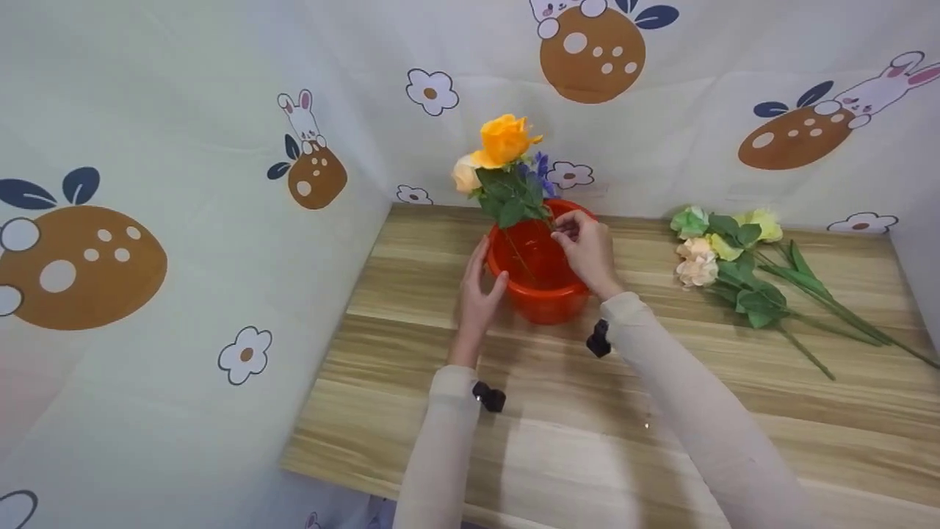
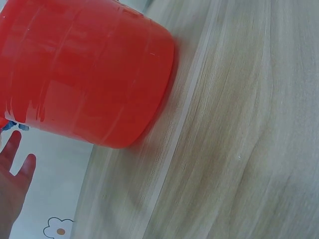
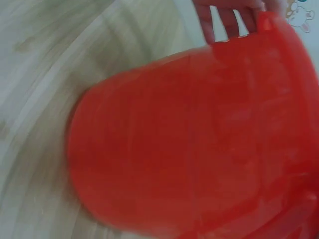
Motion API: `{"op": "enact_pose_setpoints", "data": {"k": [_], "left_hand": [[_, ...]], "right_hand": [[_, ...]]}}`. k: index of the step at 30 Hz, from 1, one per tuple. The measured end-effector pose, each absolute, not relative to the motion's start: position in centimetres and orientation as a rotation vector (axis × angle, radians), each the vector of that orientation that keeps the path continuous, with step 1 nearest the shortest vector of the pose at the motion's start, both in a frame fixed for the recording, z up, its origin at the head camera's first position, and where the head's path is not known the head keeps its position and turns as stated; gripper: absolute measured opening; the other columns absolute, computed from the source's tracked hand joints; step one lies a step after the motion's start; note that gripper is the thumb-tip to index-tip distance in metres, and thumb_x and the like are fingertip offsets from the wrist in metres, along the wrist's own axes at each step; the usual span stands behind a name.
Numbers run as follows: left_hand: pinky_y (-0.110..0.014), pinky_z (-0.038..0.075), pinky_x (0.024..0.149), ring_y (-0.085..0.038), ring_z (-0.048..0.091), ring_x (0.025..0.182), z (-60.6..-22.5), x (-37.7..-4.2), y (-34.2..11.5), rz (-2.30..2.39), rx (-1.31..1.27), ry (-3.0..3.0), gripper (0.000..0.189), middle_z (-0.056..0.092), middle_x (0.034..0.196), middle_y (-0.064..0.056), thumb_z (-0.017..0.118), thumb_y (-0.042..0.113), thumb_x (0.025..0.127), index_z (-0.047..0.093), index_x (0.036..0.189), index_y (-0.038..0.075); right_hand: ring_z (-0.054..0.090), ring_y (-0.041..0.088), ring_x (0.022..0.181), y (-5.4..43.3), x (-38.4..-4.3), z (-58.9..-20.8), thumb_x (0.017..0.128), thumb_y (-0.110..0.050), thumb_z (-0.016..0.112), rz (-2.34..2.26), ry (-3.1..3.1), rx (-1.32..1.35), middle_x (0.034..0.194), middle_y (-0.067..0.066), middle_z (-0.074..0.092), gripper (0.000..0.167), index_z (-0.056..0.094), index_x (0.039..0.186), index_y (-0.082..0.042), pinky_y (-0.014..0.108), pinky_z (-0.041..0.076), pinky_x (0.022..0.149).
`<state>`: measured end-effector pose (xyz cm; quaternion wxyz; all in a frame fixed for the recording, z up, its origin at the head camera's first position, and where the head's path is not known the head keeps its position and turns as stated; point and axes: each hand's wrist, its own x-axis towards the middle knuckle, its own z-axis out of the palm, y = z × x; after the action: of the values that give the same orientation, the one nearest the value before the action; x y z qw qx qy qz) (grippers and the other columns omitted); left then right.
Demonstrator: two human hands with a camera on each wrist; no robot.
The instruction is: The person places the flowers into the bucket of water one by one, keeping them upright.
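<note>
A red bucket stands upright on the wooden table. Over its far left rim lean an orange rose, a pale peach flower and a blue-purple flower, with green leaves below the blooms. One thin stem runs down inside the bucket. At the right rim, my right hand pinches a flower stem between thumb and fingertips; which bloom it belongs to I cannot tell. My left hand is beside the bucket's left side, fingers extended and thumb apart. In the right wrist view, left-hand fingers show behind the bucket.
Several artificial flowers lie at the table's right: a peach flower, a green flower and a yellow flower, their long stems pointing toward the front right. A patterned cloth hangs behind and left of the table.
</note>
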<state>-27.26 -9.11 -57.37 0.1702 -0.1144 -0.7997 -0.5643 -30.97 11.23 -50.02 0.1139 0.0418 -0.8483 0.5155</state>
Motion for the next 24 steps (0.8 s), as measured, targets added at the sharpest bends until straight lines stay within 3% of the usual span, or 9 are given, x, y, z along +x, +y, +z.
{"op": "enact_pose_setpoints", "data": {"k": [3,14,21,24], "left_hand": [[-0.039,0.035,0.121,-0.025,0.037,0.148,-57.4,-27.3,-9.1,-1.598,-0.326,-2.274,0.063,0.039,0.16,-0.009,0.064,0.016,0.093,0.041,0.152,0.008],[-0.042,0.036,0.12,-0.027,0.037,0.148,-57.5,-27.3,-9.1,-1.6,-0.341,-2.243,0.063,0.04,0.159,-0.011,0.065,0.016,0.093,0.042,0.151,0.007],[-0.049,0.035,0.119,-0.04,0.036,0.146,-55.4,-26.2,-8.8,-1.601,-0.375,-2.23,0.061,0.038,0.156,-0.026,0.062,0.006,0.092,0.04,0.147,-0.008],[-0.049,0.035,0.119,-0.04,0.036,0.146,-55.6,-26.3,-8.8,-1.611,-0.375,-2.225,0.061,0.038,0.156,-0.026,0.063,0.006,0.092,0.04,0.147,-0.009]], "right_hand": [[0.07,0.028,0.09,11.1,-31.1,-50.1,0.091,-0.006,0.069,1.437,-2.545,0.133,0.098,0.018,0.073,0.012,0.068,0.101,0.001,0.039,0.059,0.084],[0.071,0.026,0.091,10.6,-31.3,-50.3,0.092,-0.009,0.067,1.115,-2.754,0.151,0.096,0.011,0.076,0.009,0.069,0.099,-0.004,0.043,0.057,0.087],[0.072,0.026,0.088,10.5,-31.4,-50.6,0.092,-0.012,0.066,0.963,-2.805,0.178,0.094,0.008,0.077,0.008,0.07,0.097,-0.008,0.043,0.058,0.081],[0.072,0.027,0.089,10.5,-31.4,-50.7,0.092,-0.013,0.066,0.935,-2.83,0.176,0.096,0.008,0.077,0.009,0.07,0.1,-0.009,0.043,0.058,0.082]]}}
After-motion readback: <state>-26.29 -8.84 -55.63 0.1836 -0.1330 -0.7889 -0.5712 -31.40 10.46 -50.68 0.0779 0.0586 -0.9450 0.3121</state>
